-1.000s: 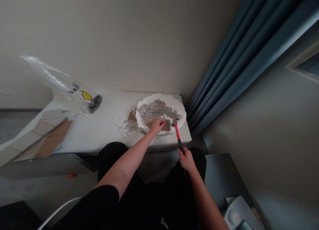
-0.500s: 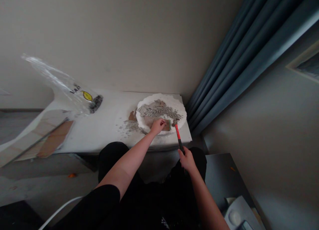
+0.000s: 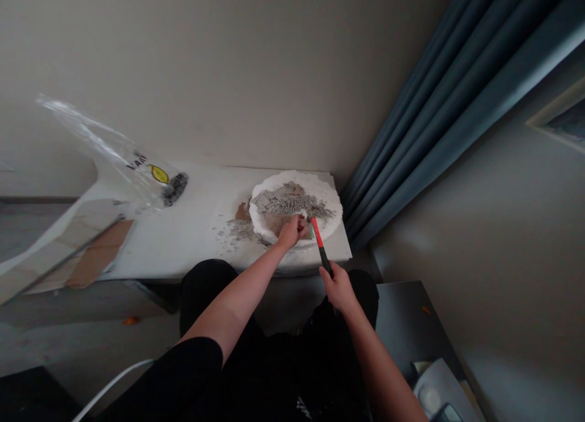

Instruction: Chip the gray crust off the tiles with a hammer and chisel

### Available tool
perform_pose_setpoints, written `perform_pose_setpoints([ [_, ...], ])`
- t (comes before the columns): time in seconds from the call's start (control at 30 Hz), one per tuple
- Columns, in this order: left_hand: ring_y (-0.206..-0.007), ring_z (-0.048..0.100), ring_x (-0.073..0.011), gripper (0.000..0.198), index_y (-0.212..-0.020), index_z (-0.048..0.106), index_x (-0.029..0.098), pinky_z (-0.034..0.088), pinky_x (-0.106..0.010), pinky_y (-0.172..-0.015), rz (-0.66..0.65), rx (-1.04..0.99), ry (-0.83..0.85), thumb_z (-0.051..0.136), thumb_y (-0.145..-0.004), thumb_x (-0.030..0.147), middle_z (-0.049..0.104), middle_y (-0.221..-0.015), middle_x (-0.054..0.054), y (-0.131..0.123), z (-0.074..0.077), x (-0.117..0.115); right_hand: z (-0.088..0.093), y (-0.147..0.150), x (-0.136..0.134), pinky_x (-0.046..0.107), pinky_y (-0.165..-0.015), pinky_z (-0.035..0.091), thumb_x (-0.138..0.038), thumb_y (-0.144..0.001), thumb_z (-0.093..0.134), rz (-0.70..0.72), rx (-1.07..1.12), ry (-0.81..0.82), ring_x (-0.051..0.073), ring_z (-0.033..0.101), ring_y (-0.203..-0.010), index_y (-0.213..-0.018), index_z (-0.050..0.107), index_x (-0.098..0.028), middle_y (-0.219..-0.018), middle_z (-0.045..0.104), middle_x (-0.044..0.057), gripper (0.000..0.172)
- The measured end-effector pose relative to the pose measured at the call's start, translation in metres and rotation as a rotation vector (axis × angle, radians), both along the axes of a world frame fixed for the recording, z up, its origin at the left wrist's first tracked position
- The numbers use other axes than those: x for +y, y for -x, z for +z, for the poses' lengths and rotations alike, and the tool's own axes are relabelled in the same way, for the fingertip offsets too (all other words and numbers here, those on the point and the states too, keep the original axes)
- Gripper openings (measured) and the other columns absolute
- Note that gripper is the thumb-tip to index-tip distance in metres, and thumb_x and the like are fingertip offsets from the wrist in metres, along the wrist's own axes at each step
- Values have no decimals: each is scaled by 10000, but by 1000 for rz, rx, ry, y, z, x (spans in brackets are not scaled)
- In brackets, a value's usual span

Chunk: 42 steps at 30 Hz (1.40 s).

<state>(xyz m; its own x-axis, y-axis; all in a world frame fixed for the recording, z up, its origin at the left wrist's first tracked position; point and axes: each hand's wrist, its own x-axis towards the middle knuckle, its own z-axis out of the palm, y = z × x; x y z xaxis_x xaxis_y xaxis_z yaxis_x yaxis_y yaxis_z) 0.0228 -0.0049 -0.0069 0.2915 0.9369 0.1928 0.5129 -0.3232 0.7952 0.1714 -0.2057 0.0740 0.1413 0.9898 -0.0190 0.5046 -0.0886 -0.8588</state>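
Note:
My right hand (image 3: 339,288) is closed round the black grip of a small hammer with a red shaft (image 3: 318,242). The hammer's head rests at the front of a round white foam disc (image 3: 329,200) covered with grey broken fragments (image 3: 287,204). My left hand (image 3: 292,230) is closed on a small brown and green piece (image 3: 307,230) on the disc, right beside the hammer head. The disc lies at the right end of a low white table (image 3: 183,236).
A clear plastic bag (image 3: 137,166) with a yellow mark lies on the table's left part. Cardboard and a board (image 3: 77,251) lean at the far left. Blue curtains (image 3: 439,105) hang to the right. A grey surface (image 3: 411,324) sits at lower right beside my knees.
The hammer has shifted a little left, its head now against the piece under my left hand. My right hand moved slightly left and up. My left hand stays in place.

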Motion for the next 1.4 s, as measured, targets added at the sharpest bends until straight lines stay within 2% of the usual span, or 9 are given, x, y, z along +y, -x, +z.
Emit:
perform_pose_setpoints([
  [0.1,-765,682,-165,419,-1202,491,180,501,-287,-716,19,-20,-4,633,-811,225,719,-858,-32,0,-3,0,0,1,0,241,-555,405,-389,-921,483,-12,23,-21,185,588,-660,-1012,649,-143,-721,648,48,310],
  [0.23,-759,677,-162,409,-1177,500,187,496,-279,-710,19,-25,-2,646,-796,220,717,-859,-29,-1,-4,-1,0,-1,-3,242,-548,411,-388,-907,498,-9,27,-20,177,583,-643,-944,652,-149,-709,638,47,287],
  [0.47,-717,656,-143,386,-1154,492,188,487,-263,-693,19,-66,34,633,-796,221,704,-834,-15,-1,-5,-2,4,-3,-7,226,-495,405,-419,-907,497,-40,81,33,152,548,-544,-985,649,-151,-592,569,-4,318],
  [0.77,-689,640,-146,364,-1135,500,210,492,-289,-692,28,-54,14,612,-790,239,695,-806,1,-1,-8,-1,4,3,-10,248,-523,430,-423,-897,489,-45,64,40,186,581,-604,-1037,662,-142,-609,590,19,358],
  [0.97,-688,640,-150,357,-1137,490,193,481,-282,-684,25,-41,4,603,-800,220,694,-790,-5,0,-6,-3,3,3,-10,256,-572,443,-400,-902,489,-34,38,6,197,595,-659,-1047,665,-142,-675,630,41,344],
  [1.2,-684,630,-161,369,-1152,499,174,493,-305,-692,6,-8,-22,609,-802,206,693,-793,-14,0,-9,-2,-5,9,-13,270,-667,467,-388,-928,474,4,35,-24,205,623,-745,-1082,653,-124,-826,683,73,354],
  [1.3,-704,638,-171,420,-1201,496,167,510,-331,-728,31,-9,-12,616,-799,192,687,-790,-18,0,-10,-2,-9,10,-13,280,-723,469,-380,-929,481,14,28,-23,210,639,-789,-1092,646,-117,-886,695,87,351],
  [1.4,-790,658,-183,535,-1250,488,190,526,-351,-779,21,-51,27,686,-753,199,694,-881,-33,2,-9,-2,-10,10,-12,286,-715,468,-377,-929,475,22,2,26,217,647,-779,-1053,657,-118,-862,696,87,341],
])
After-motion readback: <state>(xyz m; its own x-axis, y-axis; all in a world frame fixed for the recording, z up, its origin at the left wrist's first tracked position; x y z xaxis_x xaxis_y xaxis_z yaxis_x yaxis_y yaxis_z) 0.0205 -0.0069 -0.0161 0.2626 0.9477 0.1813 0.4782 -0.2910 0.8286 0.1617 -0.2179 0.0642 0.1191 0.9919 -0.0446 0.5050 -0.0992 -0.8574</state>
